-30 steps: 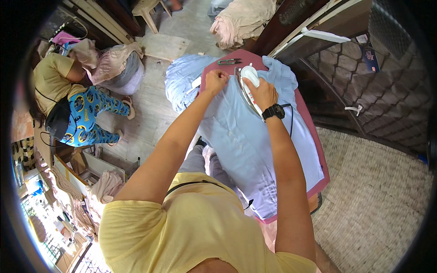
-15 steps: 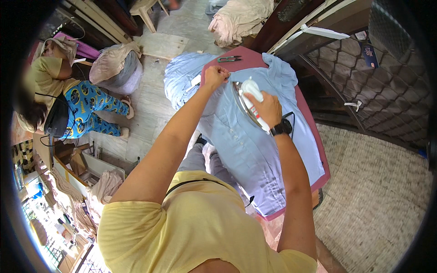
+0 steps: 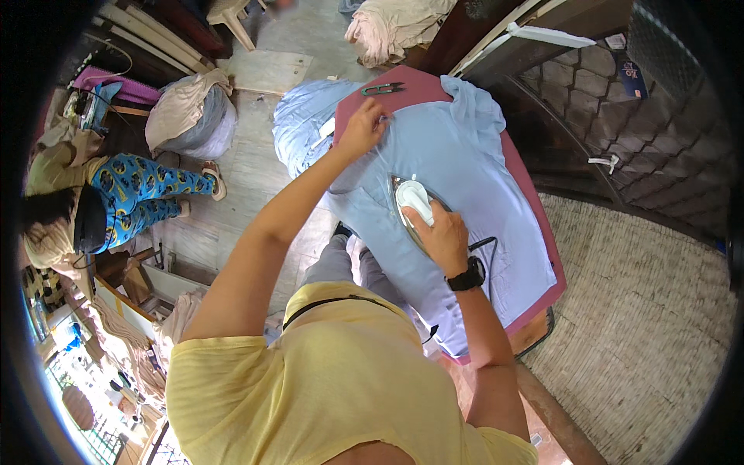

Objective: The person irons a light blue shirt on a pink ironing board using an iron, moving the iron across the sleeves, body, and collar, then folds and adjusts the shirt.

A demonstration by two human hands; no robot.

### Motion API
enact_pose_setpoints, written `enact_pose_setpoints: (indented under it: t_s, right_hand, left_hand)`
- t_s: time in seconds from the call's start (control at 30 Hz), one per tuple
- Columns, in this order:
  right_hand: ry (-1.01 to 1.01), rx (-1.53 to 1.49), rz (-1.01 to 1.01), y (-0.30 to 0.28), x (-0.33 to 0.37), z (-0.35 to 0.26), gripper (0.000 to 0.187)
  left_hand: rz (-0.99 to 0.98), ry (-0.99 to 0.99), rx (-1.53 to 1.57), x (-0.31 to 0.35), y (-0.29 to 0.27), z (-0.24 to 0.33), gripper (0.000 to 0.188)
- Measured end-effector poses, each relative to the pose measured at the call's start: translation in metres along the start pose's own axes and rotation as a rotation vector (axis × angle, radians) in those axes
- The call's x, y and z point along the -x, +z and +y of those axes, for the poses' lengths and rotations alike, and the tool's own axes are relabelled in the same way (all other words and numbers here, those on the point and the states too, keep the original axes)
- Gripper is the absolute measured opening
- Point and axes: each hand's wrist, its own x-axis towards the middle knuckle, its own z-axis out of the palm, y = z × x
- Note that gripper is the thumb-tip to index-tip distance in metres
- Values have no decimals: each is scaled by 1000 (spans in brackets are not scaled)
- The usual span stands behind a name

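Observation:
My right hand point(image 3: 443, 236), with a black watch at the wrist, is closed round the handle of a white iron point(image 3: 415, 203). The iron's soleplate lies on a light blue shirt point(image 3: 465, 167) spread over a maroon ironing board point(image 3: 422, 84). At the far left edge of the board, my left hand point(image 3: 364, 128) has its fingers bent together on the shirt's fabric; its fingertips are partly hidden. Green-handled thread snips point(image 3: 382, 89) lie on the bare far end of the board, just beyond my left hand. Part of the shirt hangs bunched over the far left side.
A person in blue patterned trousers point(image 3: 136, 186) stands at the left. Cloth-covered bundles stand on the floor point(image 3: 190, 116) and at the far side point(image 3: 395, 31). A dark lattice gate point(image 3: 589, 108) borders the board's right, above a woven mat point(image 3: 635, 310). A plastic chair point(image 3: 232, 23) stands far back.
My right hand has drawn the iron nearer and slightly left across the shirt. The buttoned strip seen before no longer shows. My left hand stays near the far left edge.

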Motion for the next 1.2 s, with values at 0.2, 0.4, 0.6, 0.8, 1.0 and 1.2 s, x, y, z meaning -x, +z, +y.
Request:
enact_pose_setpoints:
  t_s: [0.2, 0.4, 0.6, 0.8, 1.0, 1.2]
  right_hand:
    - [93, -211, -16, 31, 14, -7, 52]
    - [181, -446, 48, 56, 18, -19, 47]
    - [247, -458, 186, 77, 14, -34, 49]
    - [330, -438, 183, 89, 8, -40, 51]
    - [423, -390, 199, 95, -4, -48, 53]
    - [430, -355, 245, 98, -7, -54, 56]
  left_hand:
    - [-313, 411, -51, 10, -4, -22, 14]
    - [-309, 409, -49, 5, -1, -26, 16]
    - [-394, 361, -78, -3, 1, -24, 19]
    - [-365, 374, -151, -6, 2, -26, 19]
    - [-377, 304, -139, -13, 9, -31, 16]
    - [-390, 293, -133, -21, 9, -31, 16]
